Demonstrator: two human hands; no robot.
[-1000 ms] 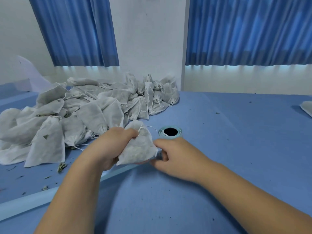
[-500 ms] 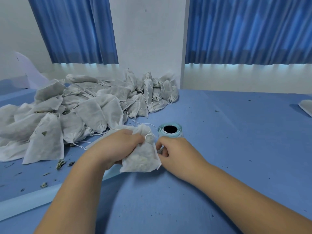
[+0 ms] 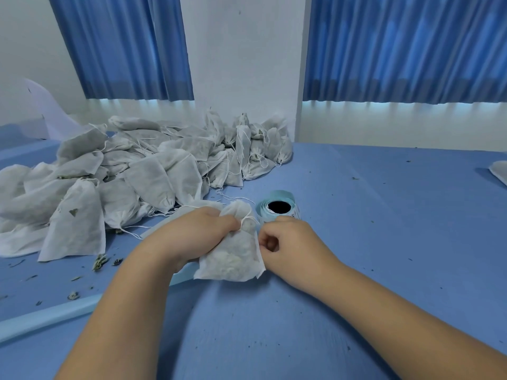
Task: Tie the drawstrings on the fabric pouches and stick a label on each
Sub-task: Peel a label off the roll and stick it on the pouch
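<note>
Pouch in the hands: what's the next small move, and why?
Probably draw the drawstring tight with the right hand and knot it: the left hand grips the pouch at its gathered neck, the string loops loose there, and no label shows on it yet. The roll stands just behind.

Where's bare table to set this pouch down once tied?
Bare table right of the label roll, to the lone pouch at the right edge; also the near patch this side of the held pouch. Left is crowded: pouch pile and crumbs.
</note>
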